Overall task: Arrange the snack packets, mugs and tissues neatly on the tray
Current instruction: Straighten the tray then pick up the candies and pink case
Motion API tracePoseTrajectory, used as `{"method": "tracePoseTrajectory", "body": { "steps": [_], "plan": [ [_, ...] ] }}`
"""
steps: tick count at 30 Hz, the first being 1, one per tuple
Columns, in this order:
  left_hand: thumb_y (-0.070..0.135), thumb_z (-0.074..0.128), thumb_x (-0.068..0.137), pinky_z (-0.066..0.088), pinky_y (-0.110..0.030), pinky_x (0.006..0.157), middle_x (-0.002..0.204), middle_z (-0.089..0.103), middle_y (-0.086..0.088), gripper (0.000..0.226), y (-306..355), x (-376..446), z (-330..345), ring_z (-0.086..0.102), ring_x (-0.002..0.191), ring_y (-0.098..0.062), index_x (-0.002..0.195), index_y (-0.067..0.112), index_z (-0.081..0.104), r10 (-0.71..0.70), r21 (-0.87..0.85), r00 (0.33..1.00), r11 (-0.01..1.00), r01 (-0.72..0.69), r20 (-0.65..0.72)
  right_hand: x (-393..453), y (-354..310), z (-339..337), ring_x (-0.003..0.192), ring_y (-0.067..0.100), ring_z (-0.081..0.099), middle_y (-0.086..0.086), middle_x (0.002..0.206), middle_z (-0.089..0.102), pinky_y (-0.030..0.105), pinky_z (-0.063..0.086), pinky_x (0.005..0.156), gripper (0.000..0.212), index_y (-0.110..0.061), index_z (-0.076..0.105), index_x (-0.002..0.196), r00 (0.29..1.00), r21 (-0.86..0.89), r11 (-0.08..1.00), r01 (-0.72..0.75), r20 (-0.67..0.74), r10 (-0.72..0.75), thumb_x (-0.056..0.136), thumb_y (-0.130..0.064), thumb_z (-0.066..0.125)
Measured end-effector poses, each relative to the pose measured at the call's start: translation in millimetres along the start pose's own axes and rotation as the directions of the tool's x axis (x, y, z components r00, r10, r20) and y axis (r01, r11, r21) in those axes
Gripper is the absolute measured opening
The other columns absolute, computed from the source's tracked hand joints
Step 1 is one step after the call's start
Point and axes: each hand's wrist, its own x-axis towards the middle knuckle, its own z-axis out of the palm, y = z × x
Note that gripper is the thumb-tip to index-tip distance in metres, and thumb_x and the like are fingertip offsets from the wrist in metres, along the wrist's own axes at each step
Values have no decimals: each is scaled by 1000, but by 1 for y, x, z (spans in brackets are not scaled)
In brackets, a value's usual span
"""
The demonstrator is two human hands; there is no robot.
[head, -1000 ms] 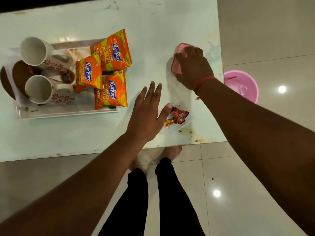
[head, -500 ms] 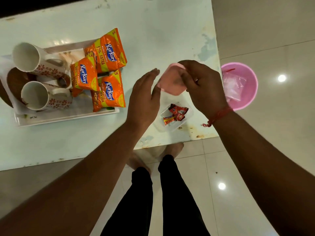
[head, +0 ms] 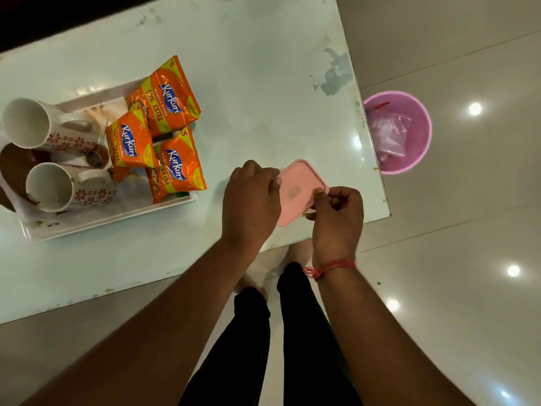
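Both hands, the left hand and right hand, gripped a pink lid at frame centre; I guessed pressing it shut came next

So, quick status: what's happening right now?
Left hand and right hand both gripping pink lid. Snack packets, mugs on tray. Nothing obstructing.

— Where do we have room on the surface?
— Its far right stretch lies bare, and so does the near-left strip in front of the tray.
— What blocks us?
— The tray's right end is crowded by three snack packets, its left by two mugs, and both our hands hold a pink lid over the near right corner.
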Motion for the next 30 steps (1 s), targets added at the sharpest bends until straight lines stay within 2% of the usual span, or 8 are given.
{"method": "tracePoseTrajectory", "body": {
  "steps": [4, 9, 11, 15, 18, 20, 24, 30],
  "plan": [
    [23, 52, 98, 53, -37, 77, 101, 64, -9, 26, -6, -7, 7, 58, 91, -23, 117, 14, 67, 1, 67, 1000, 998, -2, 16, 2, 10, 9, 76, 16, 61, -5, 78, 58, 42, 58, 77, 13, -26, 55, 85, 997, -90, 994, 60, -50, -64, 90, -18, 64],
    [21, 58, 95, 53, -31, 77, 106, 62, -9, 24, -9, -4, 17, 60, 95, -22, 117, 13, 66, -18, 53, 999, 998, 16, 28, 10, 21, 15, 69, 10, 54, -2, 78, 54, 11, 44, 63, 12, -24, 50, 93, 985, -161, 973, 163, -39, -171, 93, -18, 60],
    [20, 59, 94, 50, -29, 76, 107, 62, -9, 26, -10, 0, 19, 59, 97, -23, 118, 14, 65, 17, 46, 999, 999, -19, 33, 14, 24, 13, 70, 13, 55, -1, 77, 53, 10, 43, 61, 12, -26, 48, 96, 977, -210, 956, 205, -20, -214, 96, -18, 57],
    [9, 68, 84, 53, -34, 72, 112, 59, -13, 60, -14, 10, 26, 55, 99, -28, 139, 21, 49, 194, 115, 974, 971, -207, 114, 21, 30, 12, 72, 7, 51, 4, 90, 52, 8, 39, 66, 14, -20, 53, 111, 934, -331, 877, 348, 43, -354, 99, -16, 50],
    [11, 77, 75, 54, -37, 74, 122, 56, -14, 82, -24, 13, 35, 53, 104, -33, 147, 21, 39, 318, 166, 924, 920, -355, 213, 22, 35, 15, 73, 9, 49, 7, 108, 47, 10, 39, 59, 32, -17, 53, 118, 885, -437, 774, 459, 148, -441, 97, -31, 33],
    [15, 69, 85, 53, -41, 81, 125, 56, -13, 75, -32, 14, 39, 51, 107, -33, 150, 23, 33, 358, 152, 908, 907, -393, 216, 22, 38, 18, 70, 18, 49, 11, 110, 47, 23, 40, 55, 45, -13, 53, 119, 860, -517, 697, 497, 185, -475, 92, -37, 25],
    [39, 36, 100, 49, -43, 87, 126, 53, -11, 54, -41, 19, 43, 49, 111, -29, 152, 33, 23, 365, 137, 910, 909, -394, 197, 29, 37, 21, 64, 31, 57, 14, 104, 50, 26, 36, 49, 32, -14, 48, 111, 826, -600, 601, 528, 201, -526, 91, -31, 29],
    [42, 30, 100, 46, -41, 86, 124, 53, -11, 52, -43, 20, 47, 51, 108, -27, 151, 34, 25, 365, 92, 912, 918, -386, 187, 34, 43, 20, 61, 31, 57, 15, 102, 52, 26, 35, 47, 27, -14, 46, 113, 811, -622, 556, 551, 243, -532, 93, -28, 33]
  ]
}}
